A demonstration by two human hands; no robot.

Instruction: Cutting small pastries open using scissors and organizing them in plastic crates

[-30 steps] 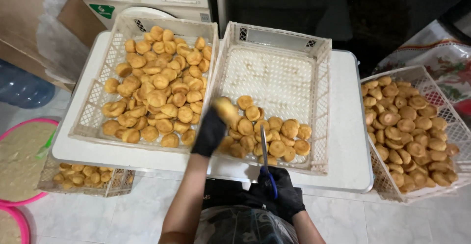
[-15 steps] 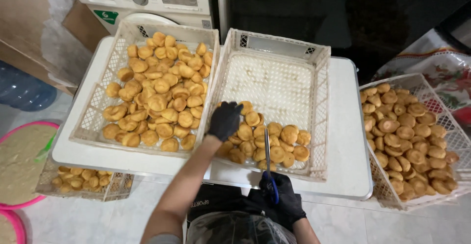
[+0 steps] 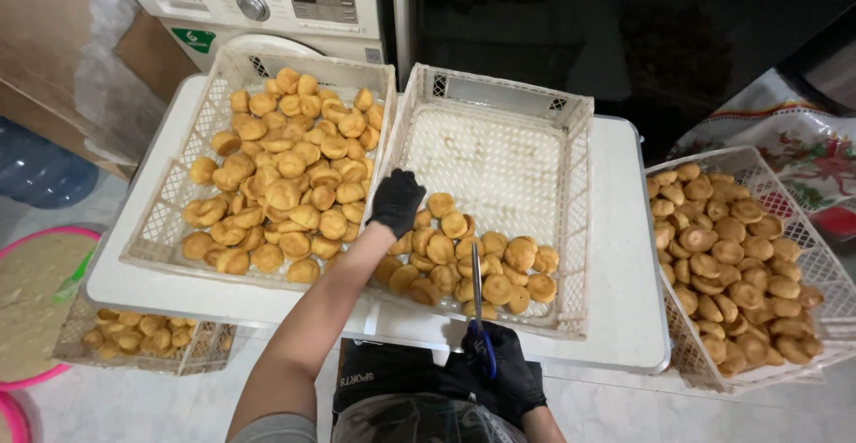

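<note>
White tabletop carries crates; left hand rests, fingers curled, on buns; right hand grips scissors, whose blades could nick the reaching arm.

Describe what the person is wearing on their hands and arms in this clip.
Both the left hand and the right hand wear snug black disposable-type gloves ending at the wrist. The forearms are bare; a grey short sleeve edge shows on the left arm. No markings are visible on the gloves.

The left hand, gloved in black, is stretching forward on a bare, extended arm, fingers curled downward. The gloved right hand is staying low, close to the body, fist closed.
</note>
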